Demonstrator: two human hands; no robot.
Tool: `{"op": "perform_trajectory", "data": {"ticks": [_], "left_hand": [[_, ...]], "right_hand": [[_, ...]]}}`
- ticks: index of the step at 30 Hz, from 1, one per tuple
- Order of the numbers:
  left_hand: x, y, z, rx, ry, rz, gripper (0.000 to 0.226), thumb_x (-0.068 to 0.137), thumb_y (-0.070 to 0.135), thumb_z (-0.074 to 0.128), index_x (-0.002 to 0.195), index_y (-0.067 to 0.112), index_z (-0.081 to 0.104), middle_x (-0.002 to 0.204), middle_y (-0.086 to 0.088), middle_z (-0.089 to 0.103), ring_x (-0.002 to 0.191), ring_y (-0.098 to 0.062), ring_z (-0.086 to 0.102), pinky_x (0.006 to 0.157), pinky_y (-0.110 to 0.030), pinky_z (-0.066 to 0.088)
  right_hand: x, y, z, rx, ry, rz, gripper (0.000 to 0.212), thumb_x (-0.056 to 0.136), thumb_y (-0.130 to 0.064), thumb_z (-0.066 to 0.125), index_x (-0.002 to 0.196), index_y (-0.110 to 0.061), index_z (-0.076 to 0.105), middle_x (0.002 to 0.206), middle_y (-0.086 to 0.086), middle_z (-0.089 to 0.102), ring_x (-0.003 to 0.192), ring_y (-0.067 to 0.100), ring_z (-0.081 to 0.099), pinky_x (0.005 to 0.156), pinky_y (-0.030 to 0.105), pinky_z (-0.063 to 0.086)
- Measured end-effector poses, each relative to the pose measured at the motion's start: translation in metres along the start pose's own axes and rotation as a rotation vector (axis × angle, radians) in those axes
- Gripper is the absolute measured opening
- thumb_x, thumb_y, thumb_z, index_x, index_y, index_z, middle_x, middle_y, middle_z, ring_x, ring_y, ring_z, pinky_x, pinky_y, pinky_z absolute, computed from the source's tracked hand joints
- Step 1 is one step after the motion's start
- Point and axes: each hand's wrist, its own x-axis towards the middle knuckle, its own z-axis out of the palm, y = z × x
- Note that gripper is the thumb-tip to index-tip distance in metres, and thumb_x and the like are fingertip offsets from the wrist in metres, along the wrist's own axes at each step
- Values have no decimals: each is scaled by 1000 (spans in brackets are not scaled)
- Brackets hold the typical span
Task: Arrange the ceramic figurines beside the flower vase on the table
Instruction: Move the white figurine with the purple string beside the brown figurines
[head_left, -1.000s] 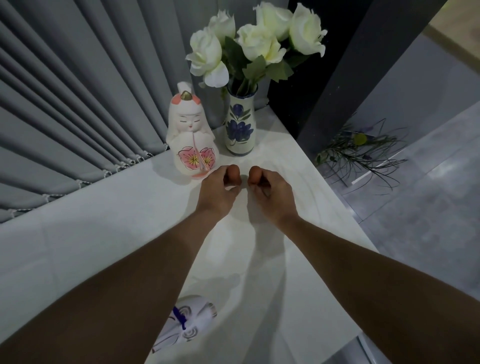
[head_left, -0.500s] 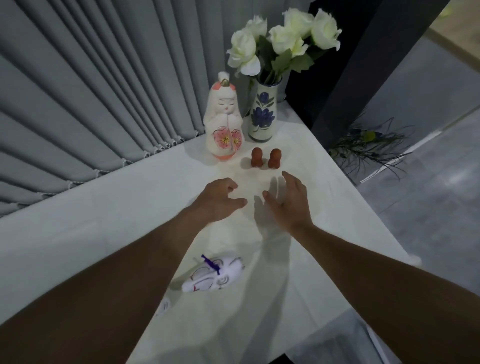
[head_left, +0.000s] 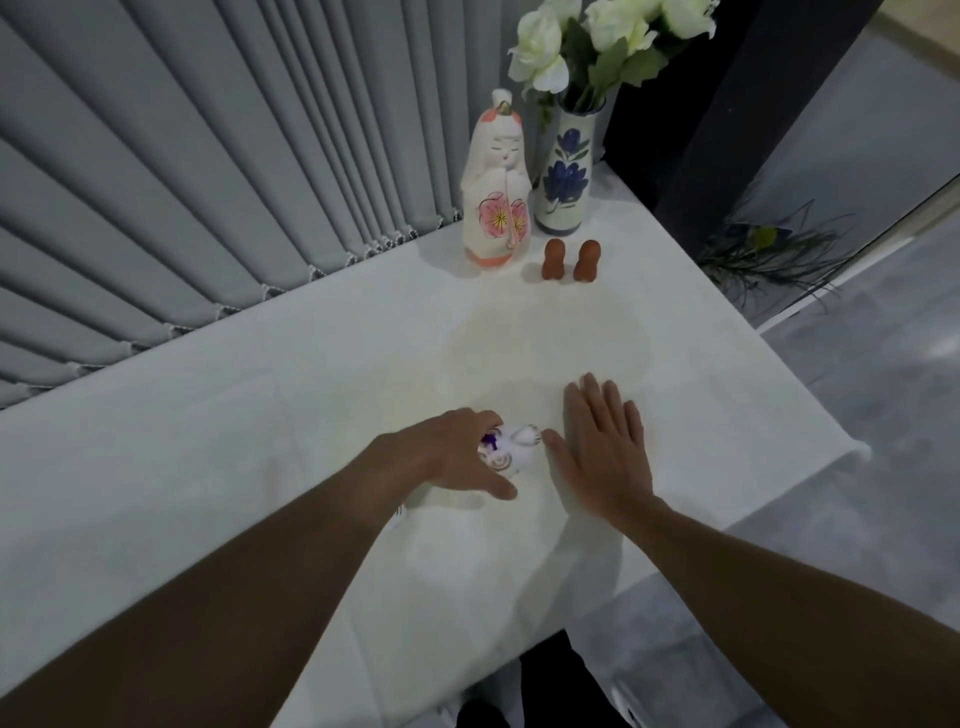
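Done: I see tall doll and two brown figurines by vase, far table corner
Left: white figurine, lying
Left hand: closing on it
Right hand: flat, empty

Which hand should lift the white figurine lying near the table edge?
Left. The left hand is curled over the white figurine, fingers around it. The right hand lies flat and open beside it.

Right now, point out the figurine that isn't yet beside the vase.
The small white figurine with purple markings, at the near side under the left hand. The tall white doll and two small brown figurines already stand by the flower vase.
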Motion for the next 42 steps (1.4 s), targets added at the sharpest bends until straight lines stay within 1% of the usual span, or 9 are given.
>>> {"op": "perform_trajectory", "data": {"ticks": [3,7,14,21,24,28,32,38,42], "left_hand": [[0,-6,14,69,102,2,73,73,46,79,136,27,45,124,-1,56,113,-24,58,89,-35,48],[4,-6,15,70,184,-4,53,75,42,78,119,26,53,116,0,61,101,-26,60,82,-35,50],[25,2,-20,21,288,-68,62,75,42,79,121,21,42,113,-3,61,90,-25,54,83,-39,51],[69,13,-70,-36,368,-75,60,76,40,81,121,20,46,119,-5,60,98,-25,57,76,-32,43],[88,19,-87,-43,389,-80,59,76,40,80,122,20,49,119,-5,61,96,-24,56,76,-32,41],[109,27,-105,-58,419,-75,60,76,41,80,122,19,50,119,-7,62,102,-29,60,79,-35,47],[122,30,-117,-67,420,-81,59,77,39,81,124,19,51,120,-7,63,97,-25,58,77,-33,45],[126,25,-126,-96,378,-93,61,76,41,81,124,20,51,122,-6,63,103,-28,61,88,-41,53],[125,20,-129,-90,348,-98,63,75,39,82,126,19,50,123,-5,62,104,-27,61,87,-39,51]], "right_hand": [[-4,0,6,-72,-13,-2,77,101,-64,10,164,-19,8,173,6,-1,160,29,-4,130,49,3],[-6,0,8,-95,-10,1,76,102,-62,9,164,-19,5,173,7,-3,160,29,-5,130,49,2],[-2,-1,4,-101,-11,-6,75,103,-62,18,164,-19,10,173,8,2,160,30,-2,130,47,4],[53,15,-13,-97,-5,6,80,101,-68,20,163,-19,10,173,9,2,159,32,-2,129,47,3],[82,26,-25,-100,-15,33,80,100,-69,16,163,-20,4,173,8,-4,159,30,-8,129,47,-1],[110,33,-35,-95,-12,55,83,98,-72,14,163,-22,1,173,6,-7,159,29,-11,129,48,-3],[112,32,-35,-115,3,64,84,97,-74,10,164,-24,3,173,6,-5,159,29,-8,129,50,1],[114,32,-36,-103,-3,62,83,98,-74,11,164,-24,4,173,4,-5,159,28,-11,129,52,3],[114,32,-37,-113,-12,61,83,98,-74,9,164,-24,3,173,4,-7,159,29,-12,129,52,2]]}}
